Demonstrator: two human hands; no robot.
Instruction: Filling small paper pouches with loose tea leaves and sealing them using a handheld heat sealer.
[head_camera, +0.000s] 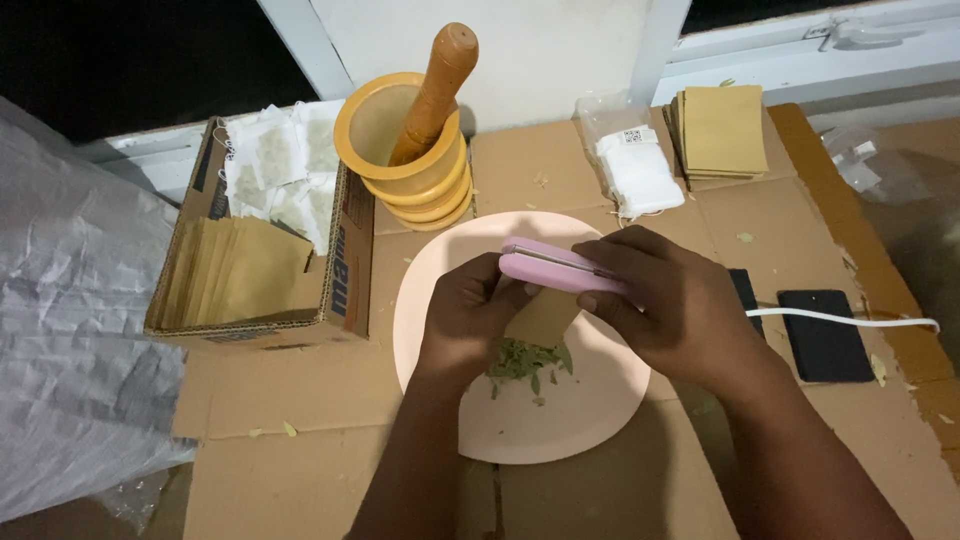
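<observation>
At the far left we see a cardboard box of brown envelopes, then a yellow mortar with its wooden pestle. Over the pink plate, our left hand pinches a small brown packet above some green leaf bits. Our right hand is closed around a pink sealer, clamped across the packet's top. Further right on the cardboard-covered worktop lies a black device.

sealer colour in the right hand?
Pink sealer, in right hand; head view.
</observation>
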